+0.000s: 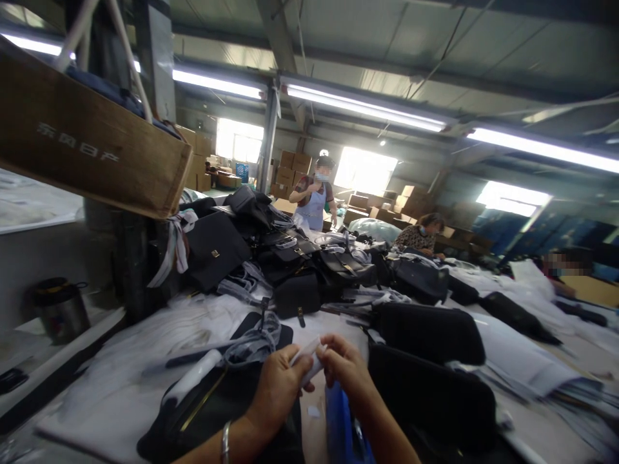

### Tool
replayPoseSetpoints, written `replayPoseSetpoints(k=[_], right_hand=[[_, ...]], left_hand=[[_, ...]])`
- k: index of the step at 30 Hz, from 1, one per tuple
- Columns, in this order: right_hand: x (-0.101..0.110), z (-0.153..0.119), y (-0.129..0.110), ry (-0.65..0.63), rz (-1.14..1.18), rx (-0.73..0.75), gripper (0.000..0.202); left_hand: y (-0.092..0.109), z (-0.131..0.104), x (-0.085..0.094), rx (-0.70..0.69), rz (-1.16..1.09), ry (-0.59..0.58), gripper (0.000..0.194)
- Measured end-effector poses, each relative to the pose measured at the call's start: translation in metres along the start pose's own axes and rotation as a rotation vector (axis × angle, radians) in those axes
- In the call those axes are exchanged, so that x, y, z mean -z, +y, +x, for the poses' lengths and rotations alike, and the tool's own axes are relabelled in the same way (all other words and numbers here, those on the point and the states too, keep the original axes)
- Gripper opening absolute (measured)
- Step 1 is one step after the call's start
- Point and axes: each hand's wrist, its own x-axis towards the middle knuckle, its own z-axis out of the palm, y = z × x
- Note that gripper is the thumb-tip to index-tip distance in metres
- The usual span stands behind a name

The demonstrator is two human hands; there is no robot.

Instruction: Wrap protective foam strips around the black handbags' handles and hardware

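Nearest of all, 2 bare forearms [380, 412] reach over the worktable [342, 322], a silver bangle [225, 443] on the left wrist. From where I stand, the left hand [280, 383] and the right hand [345, 367] meet above the table, both pinching a small white piece [311, 363] between them; each grip is closed on it, fingertips tight, though I can't tell what it is made of. Under the left forearm lies a black bag [232, 393] with a gold zip. Something blue [337, 415] sits just beside the right forearm, partly hidden. 2 black cases [430, 393] lie to the right. Farther across, a heap of bags [294, 296] spreads out, and beyond it stands a person [312, 206] in a mask and pale apron, 1 hand raised. At the left hangs a brown carrier [87, 142], a flask [60, 312] lower down.
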Motion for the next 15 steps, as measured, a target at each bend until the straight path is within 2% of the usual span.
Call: replayPoseSetpoints(k=[5, 8, 12, 15], right_hand=[[-0.003, 0.0, -0.001, -0.016, 0.083, -0.04, 0.025], [-0.003, -0.002, -0.003, -0.021, 0.146, -0.073, 0.02], [-0.001, -0.005, -0.005, -0.01, 0.232, -0.128, 0.022], [0.0, -0.008, -0.006, 0.011, 0.281, -0.176, 0.025]], left_hand=[[0.009, -0.008, 0.0, -0.106, 0.027, 0.005, 0.026], [0.012, -0.011, 0.0, -0.142, 0.037, -0.031, 0.026], [0.01, -0.013, 0.002, -0.216, 0.151, -0.121, 0.025], [0.008, -0.013, 0.004, -0.256, 0.272, -0.126, 0.021]])
